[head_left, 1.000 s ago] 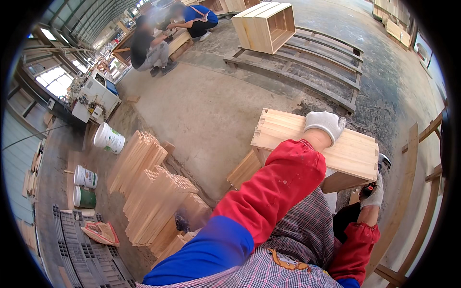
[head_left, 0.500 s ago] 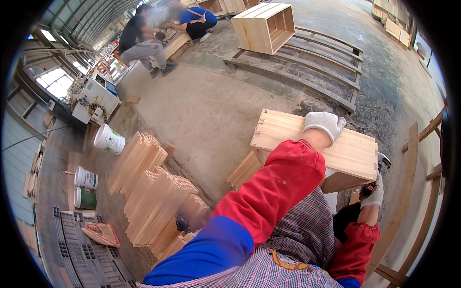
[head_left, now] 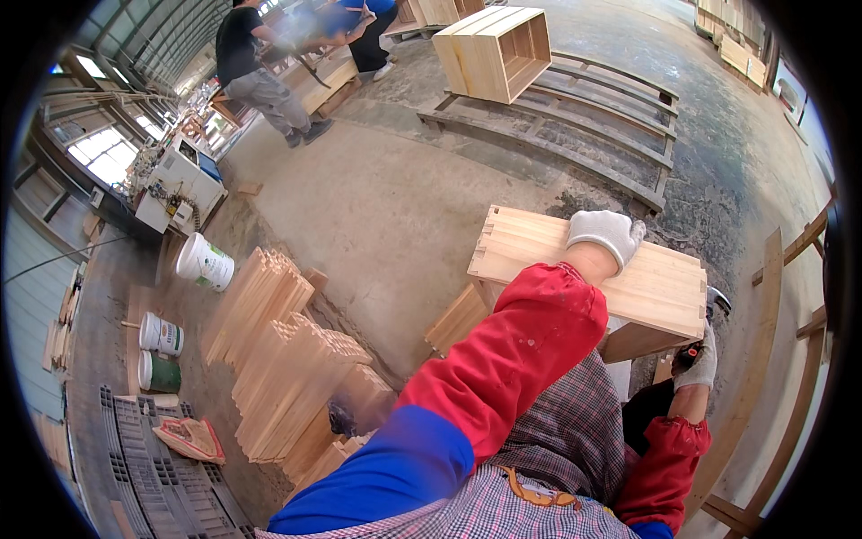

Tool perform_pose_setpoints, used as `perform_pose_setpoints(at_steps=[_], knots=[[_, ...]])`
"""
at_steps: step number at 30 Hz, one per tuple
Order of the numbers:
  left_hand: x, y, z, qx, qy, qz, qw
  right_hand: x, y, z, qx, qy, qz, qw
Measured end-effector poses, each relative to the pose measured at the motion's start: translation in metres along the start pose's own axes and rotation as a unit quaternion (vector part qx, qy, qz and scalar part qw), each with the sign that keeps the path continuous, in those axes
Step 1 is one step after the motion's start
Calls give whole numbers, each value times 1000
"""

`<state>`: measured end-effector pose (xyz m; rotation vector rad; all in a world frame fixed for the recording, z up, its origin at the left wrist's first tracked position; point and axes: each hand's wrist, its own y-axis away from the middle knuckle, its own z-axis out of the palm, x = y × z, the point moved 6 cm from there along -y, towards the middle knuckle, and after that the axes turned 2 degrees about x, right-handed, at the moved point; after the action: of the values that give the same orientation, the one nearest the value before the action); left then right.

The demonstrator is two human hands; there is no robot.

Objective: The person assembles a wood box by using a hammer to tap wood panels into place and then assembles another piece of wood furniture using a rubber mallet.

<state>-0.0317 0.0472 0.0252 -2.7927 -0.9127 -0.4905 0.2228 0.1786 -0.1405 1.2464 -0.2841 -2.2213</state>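
A pale wooden box (head_left: 530,247) with finger-jointed corners stands in front of me, its long slatted side facing up. My left hand (head_left: 606,238), in a white glove, is closed over the far edge of that top side; its fingertips are hidden behind the board. At the box's right end, my right hand (head_left: 703,364), also gloved, is closed round the black and red handle of a hammer (head_left: 718,298). The hammer's curved metal head shows just beyond the box's right corner; part of the tool is hidden.
Stacks of wooden strips (head_left: 296,386) stand at left, near buckets (head_left: 205,260) and a grey plastic pallet (head_left: 153,458). Ahead, another wooden box (head_left: 492,52) rests on a slatted pallet (head_left: 575,126). Two people (head_left: 260,76) work at the far left. Timber rails (head_left: 763,359) run along my right.
The two people at the far left have straightened up from their crouch, and one holds a long dark tool or hose. My hands, the box and the hammer have barely moved.
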Motion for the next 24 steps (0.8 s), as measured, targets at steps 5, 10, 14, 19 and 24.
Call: perform_pose_setpoints(at_steps=[5, 10, 14, 19, 24], knots=[[1, 1, -1, 0, 0, 0, 1000, -1, -1, -3, -8, 13, 8, 1000], [0, 1, -1, 4, 4, 2, 1000, 0, 4, 2, 11, 3, 8, 1000], [0, 1, -2, 3, 2, 1, 1000, 0, -1, -4, 5, 14, 9, 1000], [1, 1, -2, 2, 3, 0, 1000, -1, 2, 1, -2, 12, 10, 1000], [0, 2, -2, -3, -4, -2, 1000, -1, 4, 2, -3, 12, 5, 1000]])
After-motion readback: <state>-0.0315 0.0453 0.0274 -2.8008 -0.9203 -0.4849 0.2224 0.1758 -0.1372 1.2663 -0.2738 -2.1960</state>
